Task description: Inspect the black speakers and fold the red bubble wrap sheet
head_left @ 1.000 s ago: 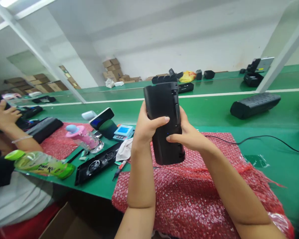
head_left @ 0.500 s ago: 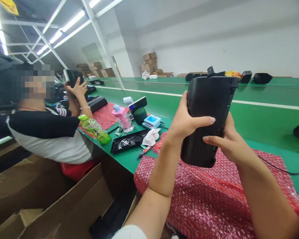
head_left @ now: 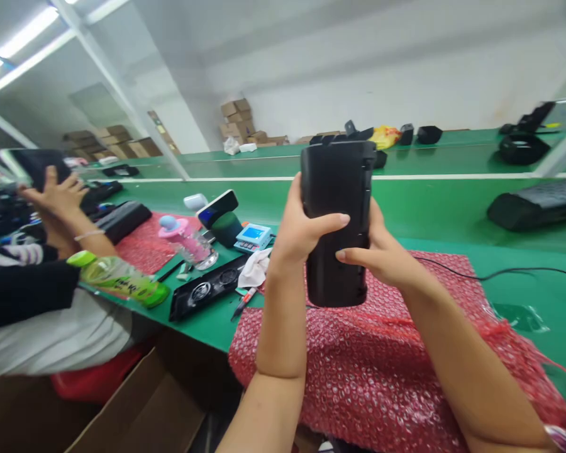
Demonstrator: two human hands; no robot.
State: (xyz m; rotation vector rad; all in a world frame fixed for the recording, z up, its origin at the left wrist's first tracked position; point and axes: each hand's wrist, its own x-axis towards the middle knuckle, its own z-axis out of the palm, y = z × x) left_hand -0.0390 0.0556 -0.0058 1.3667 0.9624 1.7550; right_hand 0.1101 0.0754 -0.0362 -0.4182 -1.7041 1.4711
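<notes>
I hold a long black plastic speaker housing (head_left: 336, 182) upright in front of me, its smooth side facing me. My left hand (head_left: 296, 233) is closed round its left edge, the thumb lying across the face. Round the right edge my right hand (head_left: 384, 248) is closed, its thumb pressed on the face a little lower. The fingers behind the housing are hidden. Beneath it, red bubble wrap (head_left: 372, 371) covers the bench and hangs over the front edge.
To the left lie a black panel with round openings (head_left: 205, 290), a white cloth (head_left: 255, 269), a marker-like tool (head_left: 243, 304) and a green bottle (head_left: 122, 283). A co-worker's hand (head_left: 61, 192) lifts a dark object. Another black speaker (head_left: 538, 204) rests at right; a cable (head_left: 504, 272) crosses the bench.
My view has swung to the right, so the co-worker and bench items sit further left. The speaker housing has turned slightly and stays in both hands.
</notes>
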